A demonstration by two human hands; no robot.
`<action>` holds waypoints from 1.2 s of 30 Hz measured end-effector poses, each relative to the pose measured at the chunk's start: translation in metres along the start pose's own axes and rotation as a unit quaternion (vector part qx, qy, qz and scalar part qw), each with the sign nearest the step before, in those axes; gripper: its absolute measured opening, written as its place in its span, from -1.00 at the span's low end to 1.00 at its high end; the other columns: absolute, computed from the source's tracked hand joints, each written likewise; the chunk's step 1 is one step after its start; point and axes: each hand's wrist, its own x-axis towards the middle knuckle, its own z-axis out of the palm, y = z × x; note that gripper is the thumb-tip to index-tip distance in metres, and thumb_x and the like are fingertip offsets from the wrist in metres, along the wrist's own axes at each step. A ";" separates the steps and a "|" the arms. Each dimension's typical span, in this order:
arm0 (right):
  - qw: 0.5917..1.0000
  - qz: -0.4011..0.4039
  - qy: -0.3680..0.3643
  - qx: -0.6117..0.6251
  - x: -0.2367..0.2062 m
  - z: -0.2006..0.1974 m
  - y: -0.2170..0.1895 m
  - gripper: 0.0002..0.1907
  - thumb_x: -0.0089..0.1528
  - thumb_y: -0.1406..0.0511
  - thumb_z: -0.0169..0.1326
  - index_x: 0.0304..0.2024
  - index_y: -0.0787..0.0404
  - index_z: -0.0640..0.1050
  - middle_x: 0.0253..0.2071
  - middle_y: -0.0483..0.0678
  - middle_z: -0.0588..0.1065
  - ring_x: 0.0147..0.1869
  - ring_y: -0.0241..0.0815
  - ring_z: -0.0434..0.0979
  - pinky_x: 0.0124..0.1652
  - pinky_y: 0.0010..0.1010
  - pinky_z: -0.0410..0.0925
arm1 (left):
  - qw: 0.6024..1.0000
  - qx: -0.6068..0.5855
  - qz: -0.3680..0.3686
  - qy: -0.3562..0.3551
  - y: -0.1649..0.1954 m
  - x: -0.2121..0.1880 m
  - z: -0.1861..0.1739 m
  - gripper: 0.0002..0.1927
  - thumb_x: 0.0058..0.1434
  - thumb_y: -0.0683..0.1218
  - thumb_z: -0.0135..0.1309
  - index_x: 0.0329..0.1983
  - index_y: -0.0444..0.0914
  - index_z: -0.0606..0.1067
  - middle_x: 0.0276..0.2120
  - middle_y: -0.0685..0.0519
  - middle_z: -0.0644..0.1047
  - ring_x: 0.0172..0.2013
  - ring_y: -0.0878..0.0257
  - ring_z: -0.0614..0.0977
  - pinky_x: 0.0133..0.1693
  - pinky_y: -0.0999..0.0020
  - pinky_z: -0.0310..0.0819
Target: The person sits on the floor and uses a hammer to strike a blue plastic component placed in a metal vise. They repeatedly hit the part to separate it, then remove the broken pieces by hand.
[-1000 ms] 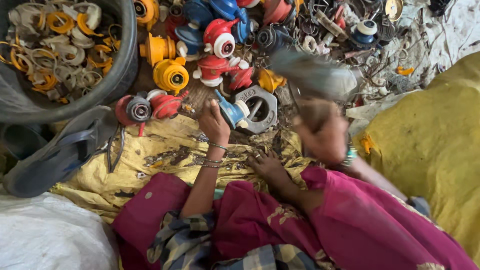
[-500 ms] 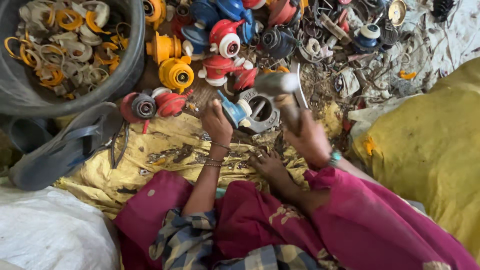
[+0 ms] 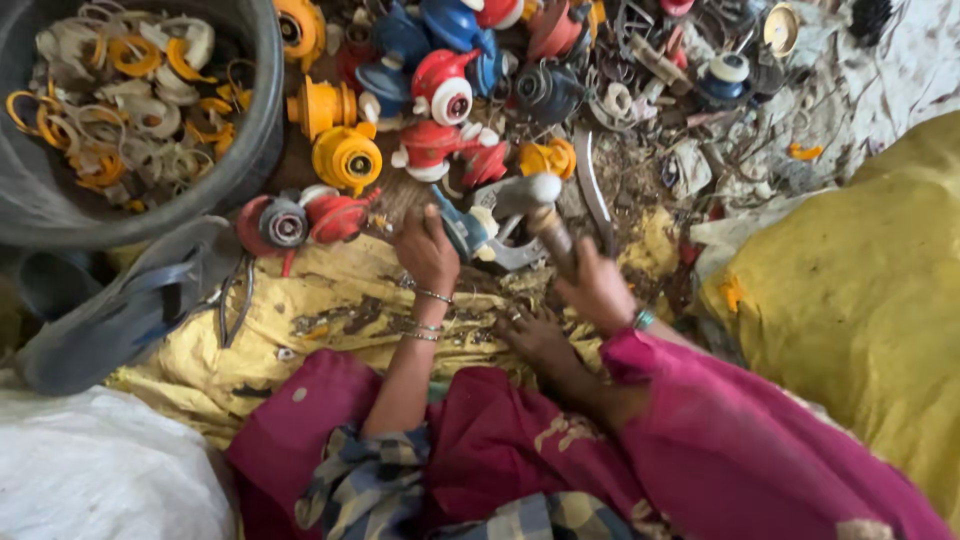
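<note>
Your left hand (image 3: 425, 250) pinches a blue plastic part (image 3: 462, 228); your right hand (image 3: 592, 290) grips a wooden-handled metal hammer (image 3: 535, 205).

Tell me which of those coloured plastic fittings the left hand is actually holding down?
The blue one, pinned under the left hand at the heap's near edge; the red, yellow and other blue fittings lie untouched, while the right hand grips a hammer.

hammer head (image 3: 520, 192) — blurred, perhaps mid-swing
</note>
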 end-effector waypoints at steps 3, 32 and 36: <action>0.997 -0.020 0.062 0.044 -0.003 -0.033 0.001 -0.45 0.17 0.24 0.27 0.13 0.23 0.36 -0.31 0.17 0.59 -0.39 -0.04 0.59 -0.39 -0.20 0.48 | 1.000 0.002 -0.006 0.008 0.001 -0.001 0.001 -0.54 0.52 0.12 -0.25 -0.26 -0.32 0.45 -0.38 -0.27 0.52 -0.31 -0.32 0.53 -0.29 -0.16 0.34; 0.928 -0.155 0.211 0.266 -0.029 -0.107 -0.039 -0.81 0.44 0.26 0.17 -0.01 0.22 0.49 -0.36 0.01 0.56 -0.38 -0.27 0.62 -0.38 -0.43 0.52 | 0.999 -0.006 -0.042 -0.021 -0.011 -0.007 0.004 -0.50 0.54 0.14 -0.29 -0.27 -0.32 0.44 -0.37 -0.27 0.52 -0.30 -0.30 0.54 -0.27 -0.13 0.34; 0.986 -0.103 0.021 -0.131 -0.004 -0.032 -0.022 -0.56 0.30 0.34 0.12 0.25 0.08 0.51 -0.16 0.04 0.64 -0.63 -0.19 0.55 -0.69 -0.40 0.43 | 0.999 -0.011 -0.035 -0.016 -0.007 -0.005 0.001 -0.51 0.53 0.13 -0.27 -0.30 -0.32 0.44 -0.39 -0.26 0.51 -0.31 -0.29 0.54 -0.27 -0.13 0.33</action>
